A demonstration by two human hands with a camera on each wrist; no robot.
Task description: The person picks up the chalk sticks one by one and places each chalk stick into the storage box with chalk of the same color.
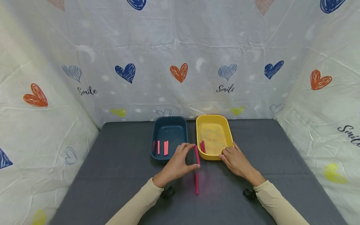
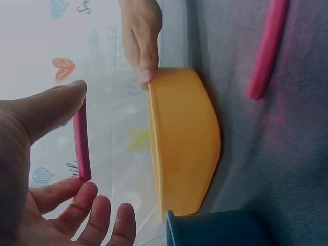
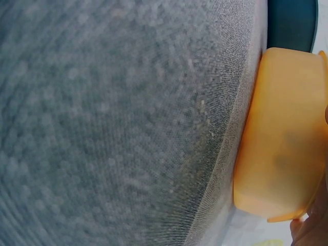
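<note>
Smooth plastic yellow tray (image 1: pixel 209 157)

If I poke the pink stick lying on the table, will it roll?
The pink stick might roll, since nothing holds it. It probably won't bend; it lies straight. It may be dusty: pink smudges show on the table.

The word "Smile" (image 1: pixel 87 90) is printed in black script on the back cloth (image 1: pixel 154 37), beyond the grip of the left hand (image 1: pixel 177 161) and well to its left. A second (image 1: pixel 225 88) stands beyond the grip, slightly right; a third (image 1: pixel 348 136), on the side cloth (image 1: pixel 312 118), far right. The left wrist view shows a partly hidden word (image 2: pixel 75 169) just behind the grip, and a cut-off "Sm" (image 2: pixel 83 6) above it.
</note>
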